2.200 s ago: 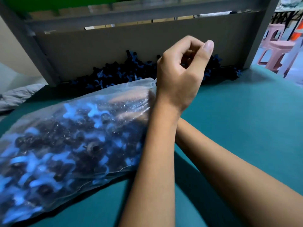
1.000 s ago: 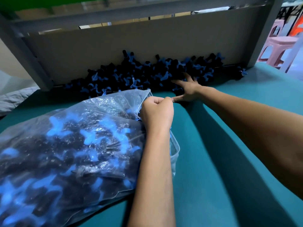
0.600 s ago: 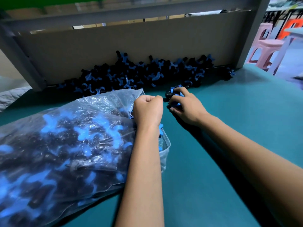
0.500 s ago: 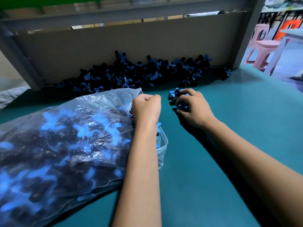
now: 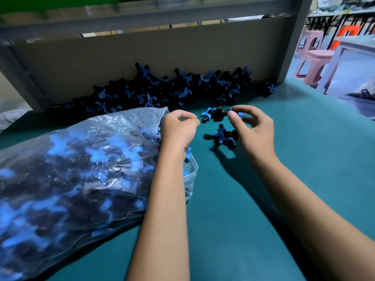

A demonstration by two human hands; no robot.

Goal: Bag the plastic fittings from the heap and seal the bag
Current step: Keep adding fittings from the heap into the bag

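A large clear plastic bag [image 5: 77, 175], stuffed with black and blue fittings, lies on its side at the left of the teal table [image 5: 304, 159]. My left hand [image 5: 179, 129] grips the bag's open rim, holding the mouth up. A heap of black and blue fittings [image 5: 162, 92] lies against the cardboard panel at the back. My right hand [image 5: 253, 128] is raised just right of the bag mouth and pinches a fitting [image 5: 216, 114] between thumb and fingers. A couple more fittings [image 5: 226, 136] sit under its palm; whether it holds them I cannot tell.
A cardboard panel [image 5: 142, 57] and grey metal frame [image 5: 292, 37] wall off the back of the table. A stray fitting [image 5: 268, 90] lies near the frame's right post. Pink stools [image 5: 312, 55] stand beyond the right edge. Grey cloth [image 5: 10, 118] lies at far left.
My right hand reached into the heap, drew a few fittings back toward the bag mouth and lifted them. My left hand moved down onto the bag's rim and stayed there.
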